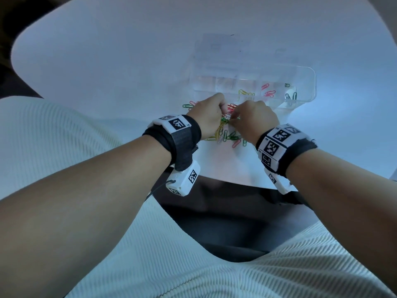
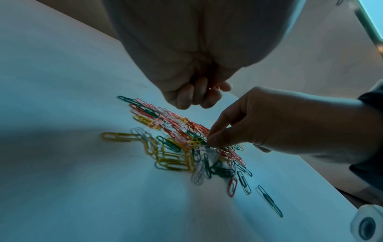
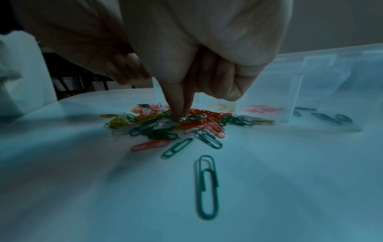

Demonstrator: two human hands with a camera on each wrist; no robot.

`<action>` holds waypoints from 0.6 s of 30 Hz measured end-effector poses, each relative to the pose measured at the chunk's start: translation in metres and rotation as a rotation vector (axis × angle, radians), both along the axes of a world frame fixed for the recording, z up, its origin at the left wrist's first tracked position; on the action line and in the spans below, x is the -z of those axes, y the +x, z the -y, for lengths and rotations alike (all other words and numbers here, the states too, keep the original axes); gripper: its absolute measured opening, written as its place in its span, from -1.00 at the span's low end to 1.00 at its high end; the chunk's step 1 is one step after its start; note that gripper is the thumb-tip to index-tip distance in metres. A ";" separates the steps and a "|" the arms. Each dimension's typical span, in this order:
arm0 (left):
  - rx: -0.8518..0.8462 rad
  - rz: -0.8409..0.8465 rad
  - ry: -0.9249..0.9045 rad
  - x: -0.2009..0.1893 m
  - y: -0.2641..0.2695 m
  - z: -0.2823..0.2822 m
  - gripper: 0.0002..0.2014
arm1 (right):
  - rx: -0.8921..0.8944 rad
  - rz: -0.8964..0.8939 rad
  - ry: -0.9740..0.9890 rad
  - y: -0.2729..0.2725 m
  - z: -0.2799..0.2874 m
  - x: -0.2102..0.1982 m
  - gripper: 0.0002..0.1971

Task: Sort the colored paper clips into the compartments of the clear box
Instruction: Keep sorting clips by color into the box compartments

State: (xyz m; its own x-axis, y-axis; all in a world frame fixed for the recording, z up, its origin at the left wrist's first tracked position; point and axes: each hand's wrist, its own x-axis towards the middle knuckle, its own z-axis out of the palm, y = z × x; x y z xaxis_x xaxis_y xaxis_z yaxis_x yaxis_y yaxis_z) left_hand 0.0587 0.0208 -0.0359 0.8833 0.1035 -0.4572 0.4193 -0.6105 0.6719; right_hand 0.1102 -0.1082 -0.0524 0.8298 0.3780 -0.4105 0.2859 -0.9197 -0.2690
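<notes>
In the head view, a white round-cornered table [image 1: 107, 61] fills the upper frame, and a clear plastic box with compartments [image 1: 305, 82] sits right of centre on it; yellow clips [image 1: 245, 93], pink clips [image 1: 268, 91] and dark green clips [image 1: 291, 96] lie in separate compartments along its near row. Just below the box, at mid-frame, the left hand [image 1: 208, 119] and right hand [image 1: 255, 119] meet over a loose heap of red, green, yellow, pink and white paper clips [image 1: 231, 136] on the table, each wrist wearing a black strap with printed markers. In the left wrist view, the left hand [image 2: 194, 91] at upper centre is curled into a fist above the heap [image 2: 176, 144], a small orange-red glint showing between its fingers; whether it grips clips cannot be told. The right hand [image 2: 269, 124] reaches in from the right, thumb and forefinger pinched together down in the heap. In the right wrist view, the right hand's fingertips [image 3: 176, 113] press together into the heap's middle [image 3: 186, 124], the other fingers folded; a single green clip [image 3: 206, 186] lies apart at lower centre, and the box [image 3: 311, 85] stands at right.
</notes>
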 end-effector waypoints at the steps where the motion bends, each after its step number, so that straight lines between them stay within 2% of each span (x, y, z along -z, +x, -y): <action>1: 0.012 0.007 0.009 0.000 -0.001 0.000 -0.71 | 0.035 -0.015 0.037 0.001 0.002 0.001 -0.85; 5: 0.012 0.022 -0.018 0.000 0.000 0.000 -0.72 | 0.236 -0.119 0.283 0.004 0.015 0.005 -0.90; 6: -0.013 0.026 -0.051 0.000 0.000 0.001 -0.74 | 0.344 -0.225 0.406 0.003 0.019 0.005 -0.88; 9: -0.124 0.046 -0.227 -0.002 0.000 0.004 -0.80 | 0.791 -0.719 0.880 0.000 0.035 -0.005 -0.78; 11: -0.197 0.064 -0.349 -0.005 -0.001 0.005 -0.84 | 0.896 -0.952 1.046 -0.001 0.043 -0.012 -0.81; 12: -0.219 0.074 -0.380 -0.008 0.000 0.006 -0.85 | 0.907 -1.004 1.112 0.000 0.046 -0.016 -0.82; 15: -0.269 0.098 -0.428 -0.012 0.002 0.006 -0.85 | 0.923 -0.984 1.252 0.005 0.045 -0.024 -0.76; 18: -0.280 0.123 -0.417 -0.016 0.006 0.004 -0.81 | 0.916 -0.817 1.243 0.018 0.038 -0.033 -0.74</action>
State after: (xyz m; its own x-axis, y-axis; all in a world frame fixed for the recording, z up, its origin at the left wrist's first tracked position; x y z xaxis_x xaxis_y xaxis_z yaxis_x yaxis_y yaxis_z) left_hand 0.0646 0.0170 -0.0197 0.8977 0.1744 -0.4046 0.4309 -0.1557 0.8889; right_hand 0.1283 -0.1460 -0.0197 0.6821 0.3330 -0.6510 -0.7206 0.1548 -0.6758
